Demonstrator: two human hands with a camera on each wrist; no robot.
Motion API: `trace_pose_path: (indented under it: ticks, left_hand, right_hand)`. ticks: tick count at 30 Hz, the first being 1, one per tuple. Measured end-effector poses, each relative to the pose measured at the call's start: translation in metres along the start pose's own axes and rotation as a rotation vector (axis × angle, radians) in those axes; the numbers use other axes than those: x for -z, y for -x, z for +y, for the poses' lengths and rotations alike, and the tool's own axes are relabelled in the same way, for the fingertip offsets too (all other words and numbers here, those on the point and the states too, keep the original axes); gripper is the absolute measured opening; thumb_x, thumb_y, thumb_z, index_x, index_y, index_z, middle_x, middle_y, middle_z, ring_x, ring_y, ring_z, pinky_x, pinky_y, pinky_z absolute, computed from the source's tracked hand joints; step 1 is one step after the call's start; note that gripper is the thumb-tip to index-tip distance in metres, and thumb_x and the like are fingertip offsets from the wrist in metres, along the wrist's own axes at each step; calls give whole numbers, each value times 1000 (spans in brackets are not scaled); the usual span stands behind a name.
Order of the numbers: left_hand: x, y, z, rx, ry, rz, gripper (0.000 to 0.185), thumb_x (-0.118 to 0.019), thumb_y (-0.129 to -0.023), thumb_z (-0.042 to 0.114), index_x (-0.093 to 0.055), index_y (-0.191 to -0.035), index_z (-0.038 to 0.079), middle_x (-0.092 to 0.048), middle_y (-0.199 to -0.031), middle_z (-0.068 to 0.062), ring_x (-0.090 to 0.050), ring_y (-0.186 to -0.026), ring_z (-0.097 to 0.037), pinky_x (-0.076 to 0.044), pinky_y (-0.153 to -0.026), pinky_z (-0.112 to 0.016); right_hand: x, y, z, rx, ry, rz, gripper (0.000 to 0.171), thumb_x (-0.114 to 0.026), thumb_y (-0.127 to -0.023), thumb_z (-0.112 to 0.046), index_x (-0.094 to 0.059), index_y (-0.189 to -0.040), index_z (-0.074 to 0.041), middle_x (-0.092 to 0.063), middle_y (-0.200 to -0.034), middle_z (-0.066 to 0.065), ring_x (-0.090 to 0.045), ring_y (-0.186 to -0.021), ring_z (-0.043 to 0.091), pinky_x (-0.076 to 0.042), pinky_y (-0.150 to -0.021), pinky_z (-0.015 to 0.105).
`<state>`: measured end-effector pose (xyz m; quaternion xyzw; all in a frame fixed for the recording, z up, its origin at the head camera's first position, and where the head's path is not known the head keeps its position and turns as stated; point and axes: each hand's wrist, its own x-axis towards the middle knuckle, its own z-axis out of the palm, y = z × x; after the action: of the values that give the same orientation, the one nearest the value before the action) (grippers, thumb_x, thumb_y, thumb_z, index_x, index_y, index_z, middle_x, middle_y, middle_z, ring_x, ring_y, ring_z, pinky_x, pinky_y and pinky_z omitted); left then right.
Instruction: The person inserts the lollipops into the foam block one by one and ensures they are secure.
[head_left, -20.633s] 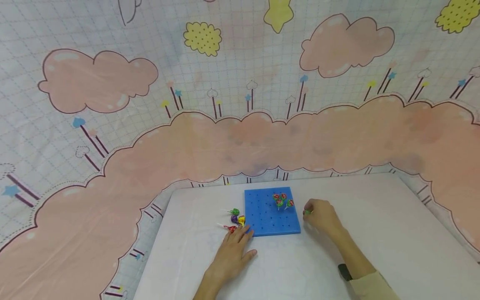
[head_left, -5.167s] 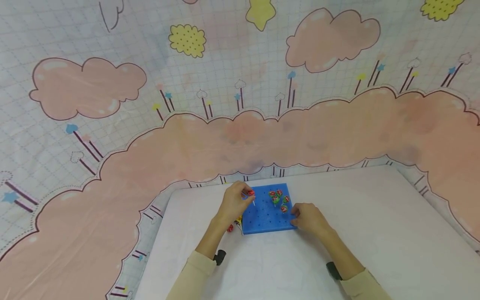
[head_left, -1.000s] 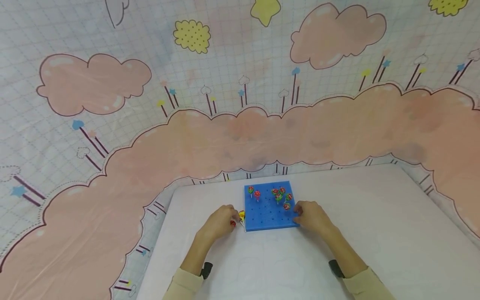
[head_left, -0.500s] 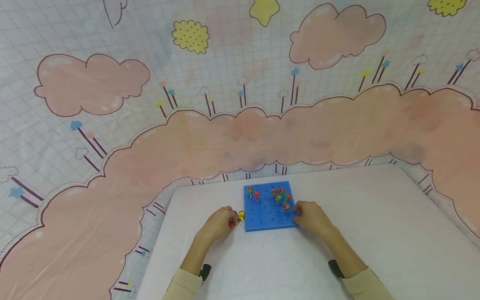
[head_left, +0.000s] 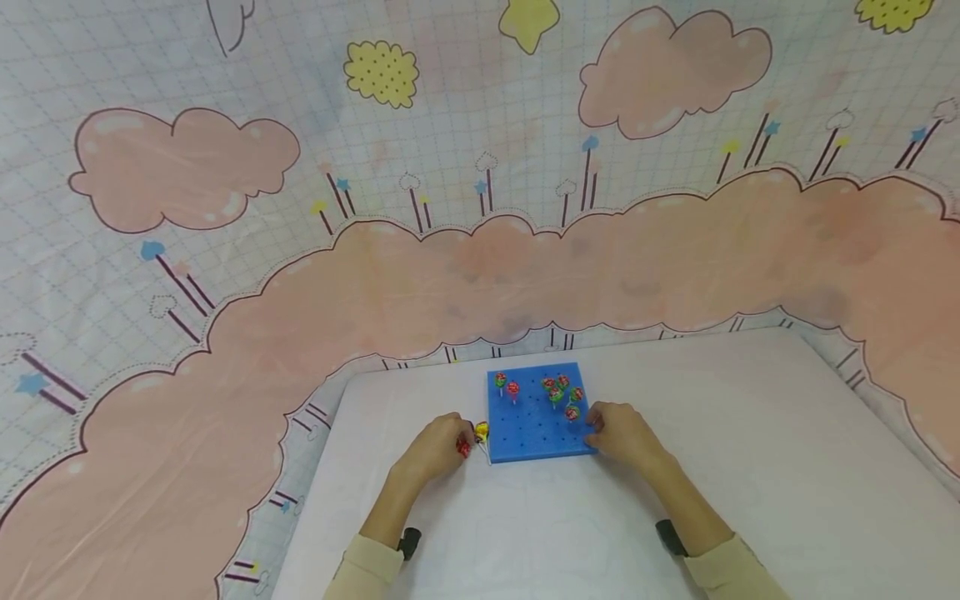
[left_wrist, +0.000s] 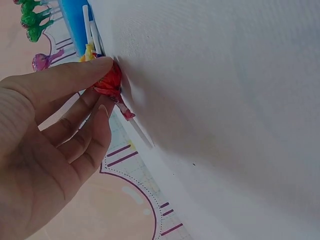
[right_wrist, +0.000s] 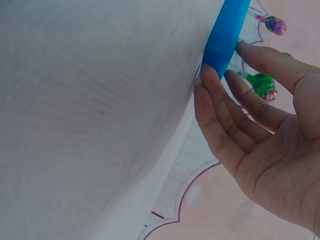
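My left hand (head_left: pixel 437 447) is at the left of the blue pegboard-like slab (head_left: pixel 517 452), pinching a red-wrapped lollipop (left_wrist: pixel 111 82) by its head, the white stick (left_wrist: pixel 140 132) pointing away. Close by, a yellow lollipop (head_left: pixel 482 431) lies against the slab's left side. With thumb and fingers, my right hand (head_left: pixel 625 433) grips the slab's lower right edge. Two lollipops, one green and red (head_left: pixel 500 380) and one pink-red (head_left: pixel 513 388), stand upright in the slab's upper left holes. Several green and red lollipops (head_left: pixel 556 394) stand towards its right side.
The slab has rows of small holes and lies on a white-covered table (head_left: pixel 570 533). Behind it hangs a patterned cloth (head_left: pixel 480 283) with pink clouds.
Earlier my left hand held a lollipop over the slab's upper left; two stand there now. It moved down-left and pinches a red one. My right hand, earlier with a green lollipop, now grips the slab.
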<state>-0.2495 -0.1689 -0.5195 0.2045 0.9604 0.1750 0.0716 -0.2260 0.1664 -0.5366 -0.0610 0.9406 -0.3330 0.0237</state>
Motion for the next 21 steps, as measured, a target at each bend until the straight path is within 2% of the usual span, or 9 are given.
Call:
trace_pose_path:
  ticks: [6, 14, 21]
  left_hand:
    - [1, 0, -2, -10, 7, -3, 18, -80, -84, -5, -77, -94, 9, -61, -88, 0, -57, -84, -18, -59, -91, -41]
    - [7, 2, -2, 34, 47, 7, 18, -81, -85, -1, -74, -96, 12, -60, -88, 2, -57, -85, -18, -58, -87, -36]
    - [14, 2, -1, -30, 44, 53, 18, -81, -84, -1, -72, -95, 10, -59, -88, 1, -56, -81, -17, -56, -78, -32]
  right_hand:
    - [0, 0, 0, -4, -6, 1, 21, -82, -88, -8, -73, -106, -2, -67, -87, 4, -61, -79, 18, -58, -73, 37]
    - [-1, -1, 0, -6, -3, -2, 22, -82, -88, -8, -73, -106, -2, -68, -87, 4, -62, -78, 18, -58, -73, 37]
    - [0, -1, 0, -10, -2, -9, 22, -82, -88, -9, -72, -106, -2, -68, -86, 4, -62, -78, 18, -58, -73, 38]
